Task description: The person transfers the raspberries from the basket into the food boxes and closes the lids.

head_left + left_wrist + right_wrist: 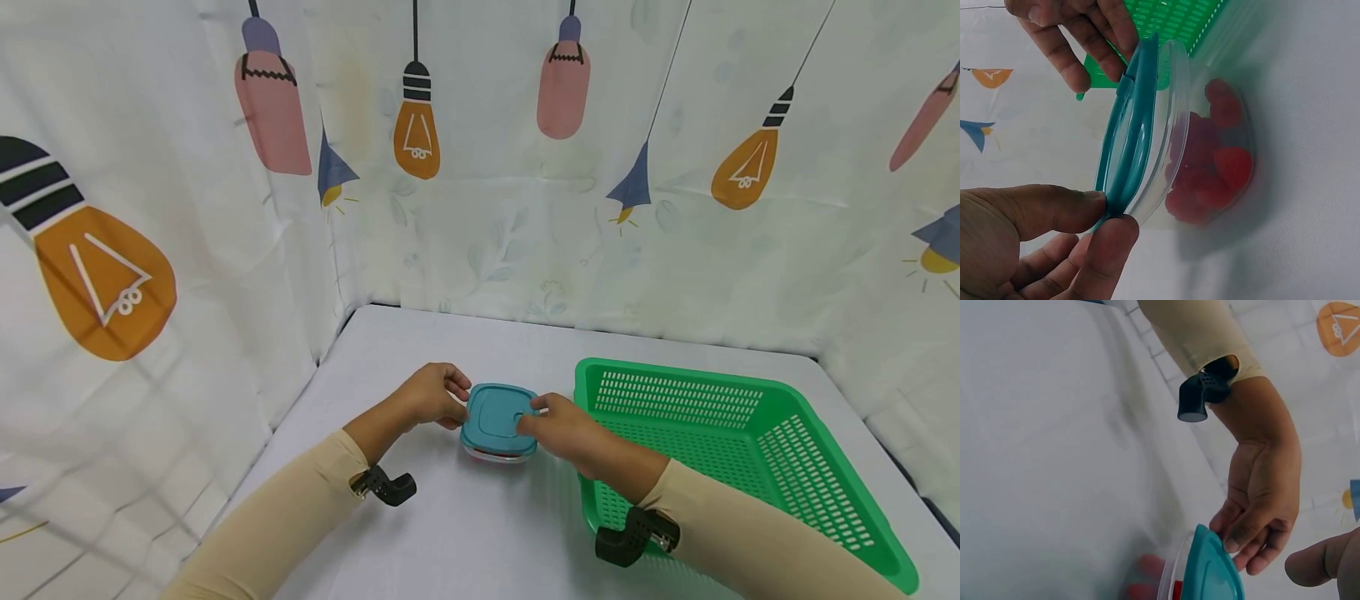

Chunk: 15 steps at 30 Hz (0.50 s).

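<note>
A clear plastic food container [1179, 125] stands on the white table with red berry-like pieces [1213, 181] inside. Its teal lid [497, 417] lies on top; from the left wrist a narrow gap shows between lid and rim toward the far end. The left hand [435, 396] pinches the lid's left corner between thumb and index finger, close to the rim. Over the right side is the right hand [558, 429], fingers extended by the lid's edge. Its thumb [1310, 565] stands apart from the lid in the right wrist view.
A large green perforated basket [697, 375] stands at the right of the table, under the right forearm. White curtains [480, 250] with printed lamps rise behind and on both sides. Each wrist carries a black camera mount [386, 485].
</note>
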{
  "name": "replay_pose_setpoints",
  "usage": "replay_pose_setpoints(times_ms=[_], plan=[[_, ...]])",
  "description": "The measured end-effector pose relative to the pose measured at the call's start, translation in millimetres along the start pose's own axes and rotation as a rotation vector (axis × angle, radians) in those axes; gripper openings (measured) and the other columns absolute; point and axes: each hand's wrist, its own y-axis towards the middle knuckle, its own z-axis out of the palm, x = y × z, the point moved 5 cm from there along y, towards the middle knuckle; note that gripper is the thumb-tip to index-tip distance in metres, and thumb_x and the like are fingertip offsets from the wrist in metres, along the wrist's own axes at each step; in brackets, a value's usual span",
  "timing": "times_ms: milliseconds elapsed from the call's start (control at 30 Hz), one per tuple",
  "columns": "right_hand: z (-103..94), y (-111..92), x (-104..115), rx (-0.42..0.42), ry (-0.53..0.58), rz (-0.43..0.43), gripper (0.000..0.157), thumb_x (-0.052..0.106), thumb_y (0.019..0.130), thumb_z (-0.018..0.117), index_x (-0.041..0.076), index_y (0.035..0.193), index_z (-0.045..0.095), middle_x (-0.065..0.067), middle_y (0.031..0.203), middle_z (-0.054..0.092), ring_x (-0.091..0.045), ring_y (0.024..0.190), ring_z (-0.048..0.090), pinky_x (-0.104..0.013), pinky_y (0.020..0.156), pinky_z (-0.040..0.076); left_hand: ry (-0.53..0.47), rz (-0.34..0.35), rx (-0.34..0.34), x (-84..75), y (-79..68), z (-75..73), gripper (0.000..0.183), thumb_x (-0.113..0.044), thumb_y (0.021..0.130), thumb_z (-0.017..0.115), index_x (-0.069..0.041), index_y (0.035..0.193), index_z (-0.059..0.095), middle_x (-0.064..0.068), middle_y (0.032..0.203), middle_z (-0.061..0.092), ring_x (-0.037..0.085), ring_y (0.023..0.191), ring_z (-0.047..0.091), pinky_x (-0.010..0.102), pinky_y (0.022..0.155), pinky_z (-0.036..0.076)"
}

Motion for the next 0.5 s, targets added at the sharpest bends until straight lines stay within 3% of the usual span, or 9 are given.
replay_pose_setpoints(times_ms=[500], plan=[[4.6, -1.8, -1.2, 0.032, -0.017, 0.003, 0.059, 0.022, 0.093, 0.069, -0.003, 0.143, 0.048, -0.02, 0.138, 0.055, -0.035, 0.121, 0.053, -0.055, 0.095, 0.049, 0.058, -0.009, -0.005, 3.3, -2.9, 3.1, 0.046, 0.012, 0.073, 0.084, 0.0, 0.111, 0.063, 0.014, 0.099, 0.063, 0.025, 0.073, 0.07, 0.036, 0.063, 0.06]])
